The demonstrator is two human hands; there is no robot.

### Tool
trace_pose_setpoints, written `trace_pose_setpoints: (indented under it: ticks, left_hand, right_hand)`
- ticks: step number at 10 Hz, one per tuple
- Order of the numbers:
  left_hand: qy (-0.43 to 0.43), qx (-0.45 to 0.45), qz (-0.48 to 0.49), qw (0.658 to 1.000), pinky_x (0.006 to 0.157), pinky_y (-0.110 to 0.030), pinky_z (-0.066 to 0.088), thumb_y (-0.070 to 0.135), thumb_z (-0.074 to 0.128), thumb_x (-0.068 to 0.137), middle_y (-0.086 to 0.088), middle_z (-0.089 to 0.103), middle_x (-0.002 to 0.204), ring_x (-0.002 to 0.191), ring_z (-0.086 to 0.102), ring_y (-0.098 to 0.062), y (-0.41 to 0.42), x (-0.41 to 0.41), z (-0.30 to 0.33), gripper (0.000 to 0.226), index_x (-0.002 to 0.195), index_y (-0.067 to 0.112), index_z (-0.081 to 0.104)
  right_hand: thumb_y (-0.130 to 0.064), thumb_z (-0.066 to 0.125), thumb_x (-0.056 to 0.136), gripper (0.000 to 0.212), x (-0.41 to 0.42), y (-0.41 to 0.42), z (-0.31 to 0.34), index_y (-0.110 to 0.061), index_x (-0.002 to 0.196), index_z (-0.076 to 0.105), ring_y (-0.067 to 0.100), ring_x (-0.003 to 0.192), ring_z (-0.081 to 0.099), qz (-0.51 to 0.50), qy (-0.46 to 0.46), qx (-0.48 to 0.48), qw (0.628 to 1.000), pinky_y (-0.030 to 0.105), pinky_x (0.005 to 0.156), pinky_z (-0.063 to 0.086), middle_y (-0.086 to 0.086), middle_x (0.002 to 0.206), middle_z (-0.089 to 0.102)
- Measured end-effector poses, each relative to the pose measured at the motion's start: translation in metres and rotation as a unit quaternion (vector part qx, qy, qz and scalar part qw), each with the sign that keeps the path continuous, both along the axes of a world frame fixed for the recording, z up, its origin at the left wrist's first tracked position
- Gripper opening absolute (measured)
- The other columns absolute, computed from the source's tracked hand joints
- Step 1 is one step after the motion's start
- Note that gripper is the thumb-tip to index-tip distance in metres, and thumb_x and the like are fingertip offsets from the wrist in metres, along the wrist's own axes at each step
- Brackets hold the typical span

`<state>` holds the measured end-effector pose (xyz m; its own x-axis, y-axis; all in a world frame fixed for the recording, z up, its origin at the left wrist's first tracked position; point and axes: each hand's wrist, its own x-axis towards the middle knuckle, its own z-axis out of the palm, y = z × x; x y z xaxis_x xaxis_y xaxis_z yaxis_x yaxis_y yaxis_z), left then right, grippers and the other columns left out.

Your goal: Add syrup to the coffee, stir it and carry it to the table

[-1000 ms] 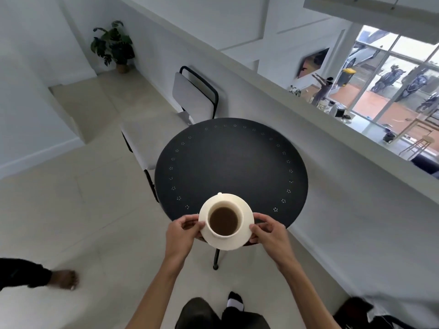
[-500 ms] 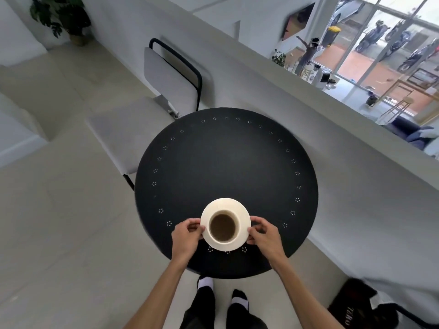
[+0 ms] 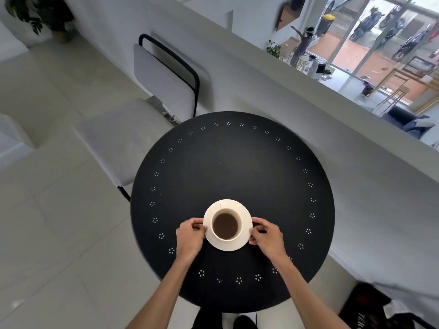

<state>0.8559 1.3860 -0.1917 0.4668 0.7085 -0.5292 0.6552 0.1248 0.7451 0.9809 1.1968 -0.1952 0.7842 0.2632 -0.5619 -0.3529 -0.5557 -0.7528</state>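
Note:
A cream cup of brown coffee stands on a cream saucer over the near half of the round black table. My left hand pinches the saucer's left rim. On the right rim my right hand pinches the saucer with thumb and fingers. I cannot tell whether the saucer rests on the tabletop or hovers just above it. No syrup or spoon is in view.
A grey padded chair with a black frame stands at the table's far left. A low white wall runs behind the table on the right. A dark bag lies on the floor at bottom right. A potted plant stands far left.
I have stepped up to the table and brought the cup and saucer from past its near edge to over the tabletop. Both hands have stayed on the saucer rim.

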Motion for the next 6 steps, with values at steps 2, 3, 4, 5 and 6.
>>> trace_pose_setpoints:
  ticks: [2,3,4,5,6]
  left_hand:
    - [0.004,0.008,-0.003,1.000,0.076,-0.027,0.063,-0.002,0.068,0.093,-0.003,0.073,0.084,0.076,0.072,-0.014,0.018,0.019,-0.006,0.015,0.102,0.008,0.075]
    - [0.000,0.009,-0.004,1.000,0.083,-0.035,0.065,-0.001,0.066,0.093,-0.002,0.073,0.086,0.081,0.074,-0.017,0.023,0.028,-0.008,0.018,0.104,0.008,0.076]
    - [-0.010,0.012,-0.017,1.000,0.087,-0.038,0.064,0.001,0.064,0.095,-0.001,0.074,0.090,0.089,0.075,-0.019,0.026,0.033,-0.007,0.020,0.103,0.015,0.076]
    - [-0.023,0.033,-0.038,0.998,0.089,-0.032,0.060,0.007,0.063,0.097,0.002,0.076,0.095,0.092,0.073,-0.012,0.027,0.033,-0.005,0.021,0.110,0.016,0.077]
    - [-0.030,0.095,-0.064,0.993,0.085,-0.023,0.052,0.013,0.061,0.100,0.004,0.075,0.101,0.094,0.070,-0.011,0.019,0.019,-0.003,0.019,0.113,0.015,0.076]
  right_hand:
    - [-0.001,0.067,0.093,0.031,0.022,0.020,-0.002,-0.015,0.120,0.072,0.023,0.065,0.074,0.007,-0.011,-0.015,1.000,0.020,0.061,0.061,0.017,0.093,0.073]
    - [-0.004,0.066,0.094,0.034,0.032,0.028,-0.001,-0.018,0.124,0.071,0.027,0.070,0.077,0.015,-0.021,-0.024,0.999,0.026,0.070,0.064,0.010,0.091,0.074]
    - [-0.010,0.065,0.095,0.036,0.038,0.033,0.004,-0.020,0.129,0.069,0.024,0.078,0.075,0.046,-0.056,-0.046,0.996,0.030,0.078,0.062,0.004,0.092,0.074]
    - [-0.014,0.061,0.097,0.037,0.037,0.037,0.008,-0.018,0.133,0.066,0.014,0.089,0.067,0.073,-0.095,-0.057,0.991,0.022,0.081,0.050,0.001,0.098,0.069]
    - [-0.018,0.056,0.101,0.039,0.016,0.027,0.005,-0.015,0.140,0.060,0.014,0.115,0.056,0.083,-0.148,-0.084,0.982,0.025,0.100,0.046,-0.004,0.117,0.059]
